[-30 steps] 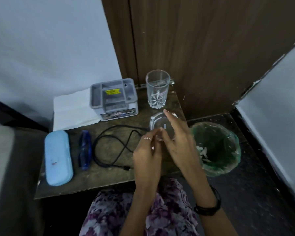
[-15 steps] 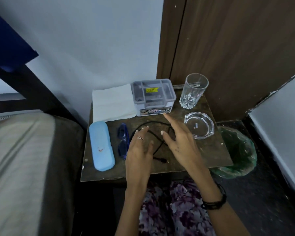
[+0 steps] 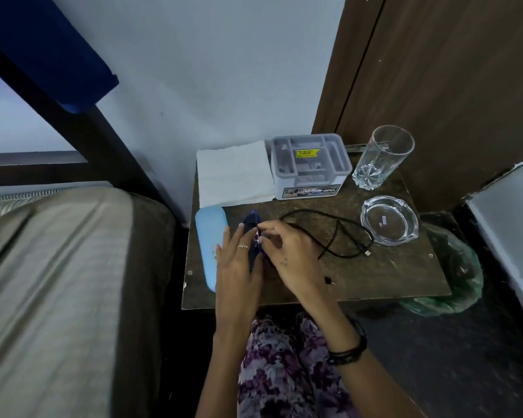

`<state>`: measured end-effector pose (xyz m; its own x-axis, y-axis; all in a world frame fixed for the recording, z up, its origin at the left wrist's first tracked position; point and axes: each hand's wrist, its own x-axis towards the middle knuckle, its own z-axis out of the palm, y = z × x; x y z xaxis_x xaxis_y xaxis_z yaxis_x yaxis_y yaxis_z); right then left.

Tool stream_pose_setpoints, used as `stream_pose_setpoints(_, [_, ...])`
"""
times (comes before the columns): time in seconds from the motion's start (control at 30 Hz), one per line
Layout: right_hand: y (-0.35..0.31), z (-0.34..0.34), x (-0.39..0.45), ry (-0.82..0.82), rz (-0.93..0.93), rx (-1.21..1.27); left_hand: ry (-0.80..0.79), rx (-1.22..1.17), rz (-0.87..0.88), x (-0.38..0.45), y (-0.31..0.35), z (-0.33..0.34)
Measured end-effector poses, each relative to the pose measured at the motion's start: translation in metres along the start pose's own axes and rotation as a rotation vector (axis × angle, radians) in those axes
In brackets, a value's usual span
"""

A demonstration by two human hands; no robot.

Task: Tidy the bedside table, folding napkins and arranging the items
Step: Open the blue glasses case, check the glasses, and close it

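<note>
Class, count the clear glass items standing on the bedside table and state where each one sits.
2. The tall clear drinking glass stands at the far right corner beside the grey plastic organiser box. The round clear glass ashtray sits nearer, at the right edge. None seems hidden.

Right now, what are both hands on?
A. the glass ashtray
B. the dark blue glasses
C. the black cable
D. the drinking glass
B: the left hand and right hand meet on the dark blue glasses beside the light blue case.
</note>
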<state>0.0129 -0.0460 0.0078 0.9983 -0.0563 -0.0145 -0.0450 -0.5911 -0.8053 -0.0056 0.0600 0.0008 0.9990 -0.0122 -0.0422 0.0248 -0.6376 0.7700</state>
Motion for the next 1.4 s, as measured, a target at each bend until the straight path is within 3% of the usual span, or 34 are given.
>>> stream_pose_setpoints(0.47, [-0.011, 0.038, 0.005, -0.126, -0.031, 0.081, 0.247, -0.061, -0.315, 0.002, -0.021, -0.012])
stream_pose_setpoints(0.6, [-0.009, 0.018, 0.005, -0.13, -0.081, 0.081, 0.271, -0.086, -0.31, -0.001, -0.022, -0.021])
stream_pose_setpoints(0.7, [-0.008, -0.01, 0.006, -0.096, -0.197, 0.041, 0.296, -0.061, -0.158, -0.006, -0.018, -0.035])
stream_pose_setpoints(0.9, [-0.001, -0.074, 0.006, -0.127, -0.452, -0.32, -0.048, 0.007, 0.238, 0.001, 0.017, -0.044])
stream_pose_setpoints(1.0, [0.012, -0.101, -0.003, -0.171, -0.434, -0.398, -0.193, 0.036, 0.338, 0.009, 0.034, -0.031])
stream_pose_setpoints(1.1, [0.028, -0.125, -0.01, -0.178, -0.373, -0.402, -0.328, 0.05, 0.321, 0.015, 0.046, -0.013])
stream_pose_setpoints(1.2, [0.039, -0.143, -0.015, -0.144, -0.346, -0.451, -0.372, -0.147, 0.276, 0.02, 0.051, 0.004])
stream_pose_setpoints(1.4, [0.051, -0.161, -0.016, -0.083, -0.27, -0.335, -0.196, -0.742, 0.106, 0.009, 0.037, 0.027])
